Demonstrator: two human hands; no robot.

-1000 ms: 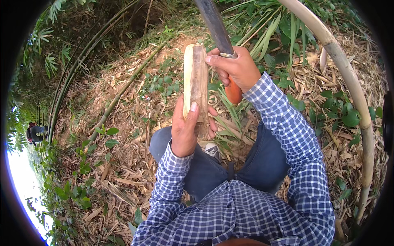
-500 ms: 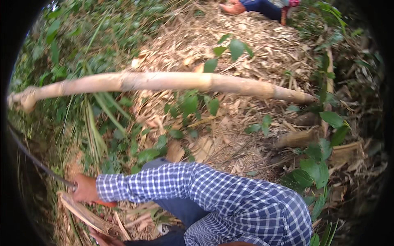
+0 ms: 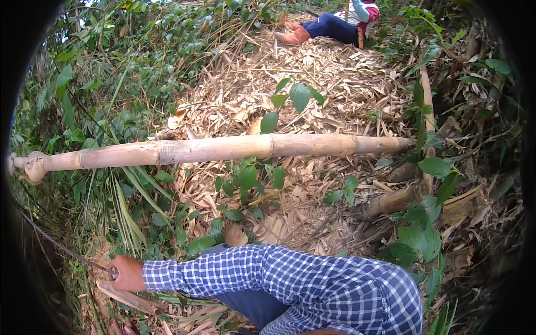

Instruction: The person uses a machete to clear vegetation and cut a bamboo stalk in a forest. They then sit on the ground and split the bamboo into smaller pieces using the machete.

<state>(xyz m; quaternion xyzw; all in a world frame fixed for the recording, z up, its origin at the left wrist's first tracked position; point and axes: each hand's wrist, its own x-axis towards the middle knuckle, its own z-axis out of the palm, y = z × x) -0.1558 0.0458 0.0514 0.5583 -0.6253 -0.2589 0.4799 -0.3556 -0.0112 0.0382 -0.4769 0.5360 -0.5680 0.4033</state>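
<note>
bamboo pole (image 3: 223, 149) lies across the litter; right hand (image 3: 127, 273) fist-closed around long blade's handle (image 3: 114, 272).

The long blade (image 3: 56, 243) is thin, dark and narrow. It runs as a slanted line from the closed hand (image 3: 127, 273) up and away to the left, over leaves and bare dirt, until it fades into the dark rim of the view. Its handle end sits inside the fist, and a small pale ring shows just where metal meets fingers. Only 1 hand grips it, at the end of a blue-and-white checked sleeve. Which hand it is cannot be told. The blade lies well below the bamboo pole (image 3: 223, 149), apart from it.
</note>
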